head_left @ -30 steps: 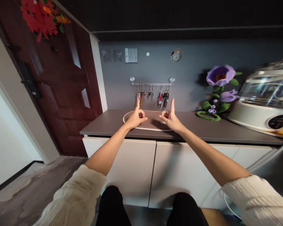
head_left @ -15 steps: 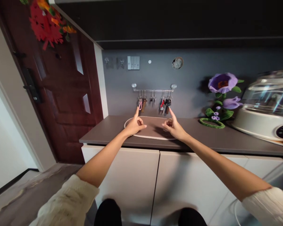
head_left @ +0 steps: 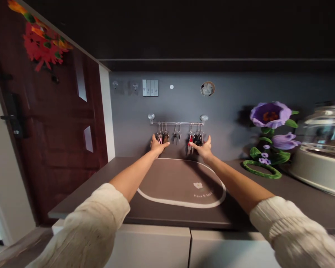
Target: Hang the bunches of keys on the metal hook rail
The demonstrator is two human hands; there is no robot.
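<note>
A chrome key rack [head_left: 177, 122] hangs on the grey wall above the counter, with several key bunches on its hooks. My left hand [head_left: 158, 144] is up at the left bunch, the pink and brown keys [head_left: 162, 137], thumb and fingers apart and cupped just under them. At the right bunch, the red and black keys [head_left: 195, 139], my right hand [head_left: 203, 148] is held the same way, thumb out to the left and forefinger up. Both arms stretch over a brown oval mat [head_left: 181, 182] on the counter.
The dark counter [head_left: 296, 197] carries a purple knitted flower [head_left: 269, 139] and a glass-lidded white appliance [head_left: 321, 156] at the right. A dark red door [head_left: 50, 123] with a red ornament stands at the left. White cabinet doors [head_left: 156, 249] lie below.
I have moved closer to the counter. Both hands went forward and up from above the mat to the key bunches, and the pointing forefingers gave way to cupped hands.
</note>
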